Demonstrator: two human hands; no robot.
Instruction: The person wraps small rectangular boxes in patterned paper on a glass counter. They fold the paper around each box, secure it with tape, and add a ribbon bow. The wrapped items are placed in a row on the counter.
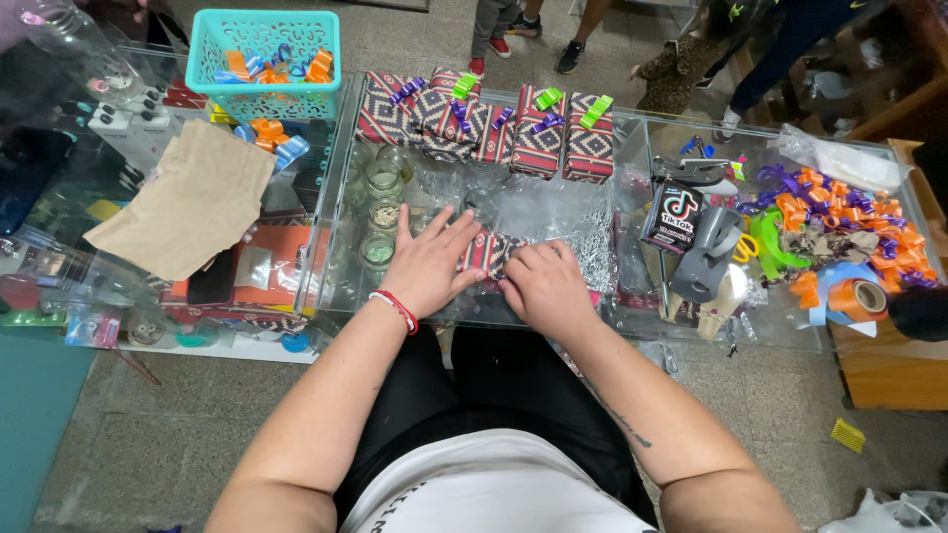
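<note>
Red-and-black patterned boxes point(538, 133) carry green and purple bows; the basket point(263, 61) is teal.

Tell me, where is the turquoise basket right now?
In the head view, the turquoise basket sits at the far left of the glass counter, holding orange and blue ribbon bows, just left of the row of patterned wrapped boxes.

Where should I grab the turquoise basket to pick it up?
Probably take the turquoise basket by its rim, one hand on each short side, coming from above. It stands upright and open-topped, and the loose ribbon bows inside would spill if it tipped. Its lattice walls look thin.
</note>
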